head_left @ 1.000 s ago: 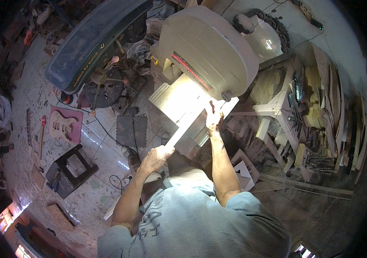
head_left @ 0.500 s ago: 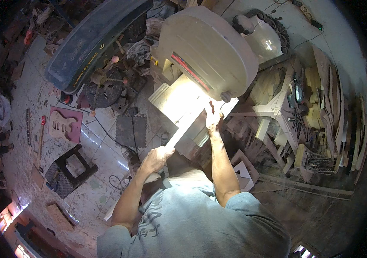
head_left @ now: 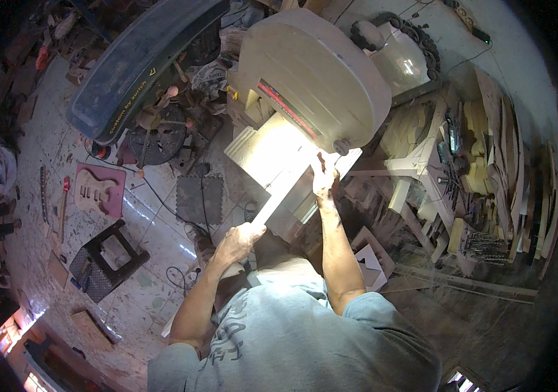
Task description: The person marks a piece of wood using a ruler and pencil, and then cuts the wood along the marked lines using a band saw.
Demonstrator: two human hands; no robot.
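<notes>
Barely anything moved since earlier frame: tiny leftward shift of big beige machine housing [head_left: 318, 72] in view, hands pretty much same spot. Pale wood strip [head_left: 286, 189] slants from housing's lower edge back toward person, along brightly lit flat surface [head_left: 275, 145]. Left hand [head_left: 238, 242] wrapped round strip's near end, away from housing. Right hand [head_left: 324, 179] just beside housing's lower edge, near strip's far end; glare there, can't tell how closed fingers are. Guitar body [head_left: 94, 183] well left of housing.
</notes>
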